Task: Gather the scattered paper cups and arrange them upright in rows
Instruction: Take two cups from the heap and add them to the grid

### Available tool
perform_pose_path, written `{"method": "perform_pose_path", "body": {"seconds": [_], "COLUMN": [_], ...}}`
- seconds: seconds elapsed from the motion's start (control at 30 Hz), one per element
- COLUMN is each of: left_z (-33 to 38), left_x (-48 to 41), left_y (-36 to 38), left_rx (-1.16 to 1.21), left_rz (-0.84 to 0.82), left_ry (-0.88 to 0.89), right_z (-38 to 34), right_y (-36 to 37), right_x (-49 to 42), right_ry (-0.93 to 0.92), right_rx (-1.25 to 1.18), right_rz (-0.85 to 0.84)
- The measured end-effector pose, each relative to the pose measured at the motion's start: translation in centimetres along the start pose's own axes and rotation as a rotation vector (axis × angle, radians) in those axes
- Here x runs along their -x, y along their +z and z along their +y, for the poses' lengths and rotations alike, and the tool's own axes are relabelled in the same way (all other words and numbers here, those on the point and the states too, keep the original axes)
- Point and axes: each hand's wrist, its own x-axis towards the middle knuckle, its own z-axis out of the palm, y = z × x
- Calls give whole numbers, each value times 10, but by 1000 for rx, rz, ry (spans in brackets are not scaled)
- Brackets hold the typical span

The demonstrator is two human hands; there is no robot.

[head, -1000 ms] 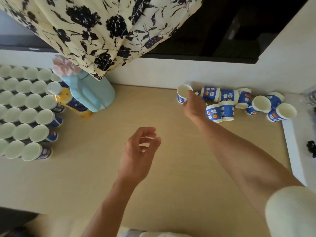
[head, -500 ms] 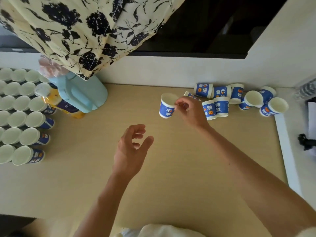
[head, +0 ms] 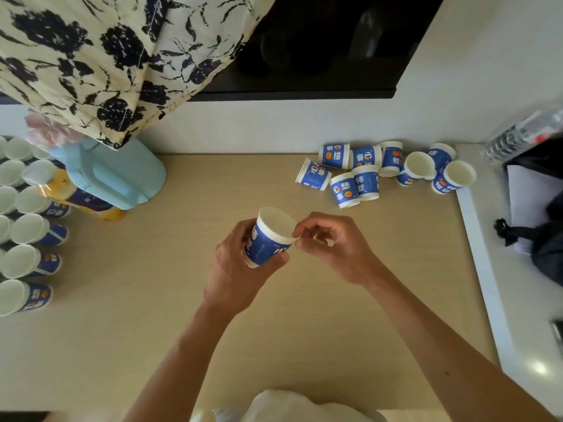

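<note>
A blue and white paper cup is held upright over the middle of the wooden table. My left hand grips its body from below and the left. My right hand pinches its rim on the right side. Several more cups lie scattered near the back wall on the right, some tipped over or upside down. Rows of upright cups stand at the table's left edge.
A light blue jug and a yellow bottle stand at the back left beside the rows. A flowered curtain hangs above them. A white ledge with a dark bag and a plastic bottle runs along the right.
My right hand carried a cup from the scattered pile toward the table's middle. My left hand rose and closed around the cup's body.
</note>
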Motion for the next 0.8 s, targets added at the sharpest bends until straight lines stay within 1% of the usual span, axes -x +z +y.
{"method": "perform_pose_path", "body": {"seconds": [0.1, 0.17, 0.2, 0.27, 0.3, 0.37, 0.43, 0.53, 0.63, 0.73, 0.8], "left_z": [3, 3, 3, 1, 0, -1, -2, -3, -6, -7, -6], "left_x": [3, 5, 6, 9, 10, 14, 19, 27, 32, 40, 45], "left_y": [-3, -6, -8, -10, -10, -10, -9, -8, -7, -6, -5], "left_rx": [31, 56, 66, 87, 94, 104, 110, 119, 106, 120, 118], "left_rz": [44, 82, 97, 130, 141, 158, 168, 188, 227, 262, 274], "left_ry": [-33, -65, -77, -95, -100, -108, -114, -126, -141, -165, -170], "right_z": [-5, 5, 15, 40, 53, 77, 94, 113, 125, 131, 135], "right_y": [-6, -15, -21, -33, -39, -50, -56, -55, -47, -35, -28], "right_x": [-11, -28, -39, -67, -82, -112, -139, -165, -176, -181, -183], "right_ry": [-6, 8, 16, 36, 38, 54, 107, 181, 205, 154, 121], "right_rx": [-68, -48, 28, 266, 384, 620, 852, 1082, 1157, 1210, 1199], "right_rz": [-12, 86, 181, 342, 376, 353, 283, 184, 151, 149, 123]}}
